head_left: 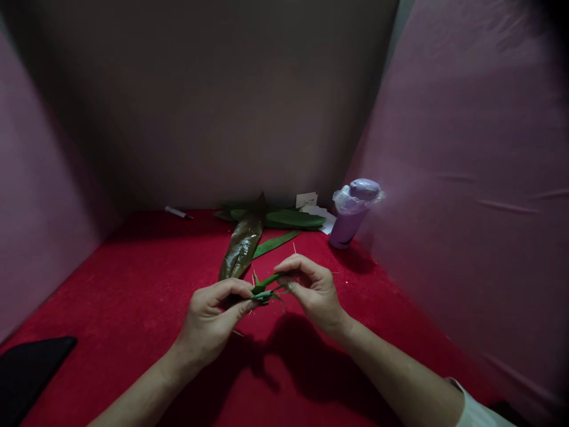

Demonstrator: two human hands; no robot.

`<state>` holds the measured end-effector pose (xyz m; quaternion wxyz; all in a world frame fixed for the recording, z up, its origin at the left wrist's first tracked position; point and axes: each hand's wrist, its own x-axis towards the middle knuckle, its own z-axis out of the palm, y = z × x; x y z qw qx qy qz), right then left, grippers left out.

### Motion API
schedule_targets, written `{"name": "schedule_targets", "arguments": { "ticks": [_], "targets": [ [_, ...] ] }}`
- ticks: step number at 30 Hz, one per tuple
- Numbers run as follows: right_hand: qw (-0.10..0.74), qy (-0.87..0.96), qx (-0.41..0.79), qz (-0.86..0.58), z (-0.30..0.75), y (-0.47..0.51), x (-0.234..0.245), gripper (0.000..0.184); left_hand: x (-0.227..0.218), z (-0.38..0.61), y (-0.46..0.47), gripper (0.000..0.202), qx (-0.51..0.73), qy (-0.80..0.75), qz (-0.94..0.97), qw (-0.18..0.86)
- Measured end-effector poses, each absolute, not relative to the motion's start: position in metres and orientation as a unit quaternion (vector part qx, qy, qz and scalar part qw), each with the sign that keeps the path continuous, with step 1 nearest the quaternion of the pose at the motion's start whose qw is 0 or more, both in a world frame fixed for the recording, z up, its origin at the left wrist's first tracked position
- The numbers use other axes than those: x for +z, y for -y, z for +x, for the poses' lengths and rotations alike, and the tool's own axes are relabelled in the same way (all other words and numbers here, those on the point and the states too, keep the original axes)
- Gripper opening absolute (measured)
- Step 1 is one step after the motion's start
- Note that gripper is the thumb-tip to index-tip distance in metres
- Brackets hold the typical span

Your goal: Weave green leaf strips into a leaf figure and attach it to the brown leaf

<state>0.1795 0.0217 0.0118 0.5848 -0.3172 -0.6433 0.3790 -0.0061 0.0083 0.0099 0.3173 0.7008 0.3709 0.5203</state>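
Both my hands are held together over a red cloth-covered table (133,296). My left hand (208,323) pinches one end of a small folded green leaf piece (265,289) with thin pale sticks poking out of it. My right hand (311,287) pinches the other end, its fingers curled over the leaf. The leaf piece sits between my two sets of fingertips, just above the cloth.
Several long green leaves (284,219) and a brownish leaf (242,246) lie behind my hands. A purple bottle (351,216) wrapped in plastic stands at the back right, white paper (313,204) beside it. A pen (178,212) lies back left. A black object (26,370) lies front left. Pink walls close both sides.
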Motion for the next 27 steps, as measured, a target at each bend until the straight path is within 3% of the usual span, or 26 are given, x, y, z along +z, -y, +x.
{"name": "schedule_targets", "arguments": {
  "ticks": [6, 13, 19, 27],
  "targets": [
    [0.603, 0.652, 0.331, -0.318, 0.1808, -0.0254, 0.0109, 0.01, 0.0139, -0.0037, -0.0084, 0.004, 0.523, -0.376, 0.643, 0.414],
    [0.586, 0.63, 0.38, -0.339, 0.1796, -0.0244, 0.0071, 0.008, 0.0166, -0.0041, -0.0094, 0.008, 0.438, -0.428, 0.573, 0.544],
    [0.558, 0.569, 0.505, -0.331, 0.1806, -0.0276, 0.008, 0.006, 0.0144, -0.0044, -0.0086, 0.006, 0.426, -0.436, 0.581, 0.539],
    [0.55, 0.553, 0.525, -0.34, 0.1788, -0.0279, 0.009, 0.005, 0.0125, -0.0031, -0.0104, 0.012, 0.418, -0.452, 0.563, 0.551]
  ]
}}
